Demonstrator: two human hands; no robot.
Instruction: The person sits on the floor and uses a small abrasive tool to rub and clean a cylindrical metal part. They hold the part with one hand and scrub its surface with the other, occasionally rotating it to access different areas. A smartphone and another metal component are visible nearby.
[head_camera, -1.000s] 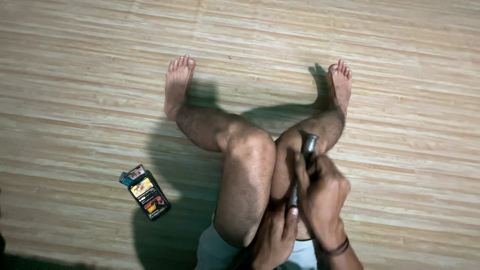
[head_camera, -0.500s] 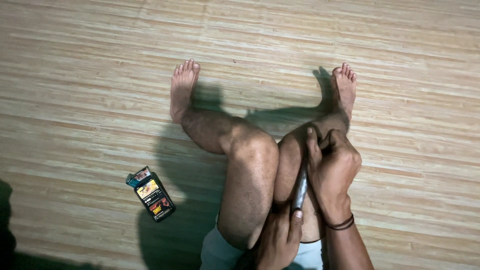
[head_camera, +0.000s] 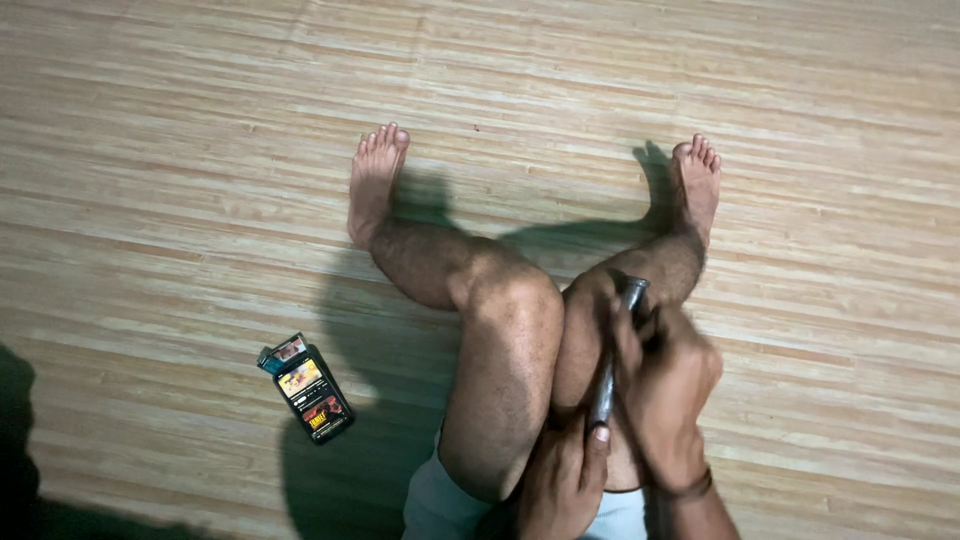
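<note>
On a pale bamboo-slat floor (head_camera: 180, 120), a seated person works over raised knees: two bare legs, two feet planted apart, two hands and one slim dark tool (head_camera: 612, 350) between them. One small dark packet (head_camera: 312, 392) with bright orange and yellow panels lies flat on the floor to the person's left, well apart from the legs, with a small blue-edged thing (head_camera: 270, 358) tucked at its upper end.

Bare floor spreads wide beyond the feet and to both sides; the only crowding is at the bottom edge of the view, where thighs, shorts and both hands meet. A dark shadow sits at the lower left corner.

The right hand (head_camera: 668, 395), a dark band on its wrist, is closed around the upper part of the tool, fingers curled over it just beside the right knee; the tool's metal tip shows above the knuckles. The left hand (head_camera: 562, 480) is folded around the lower end, thumb laid along the shaft. The tool runs nearly upright between the two hands, resting against the inner right leg.
</note>
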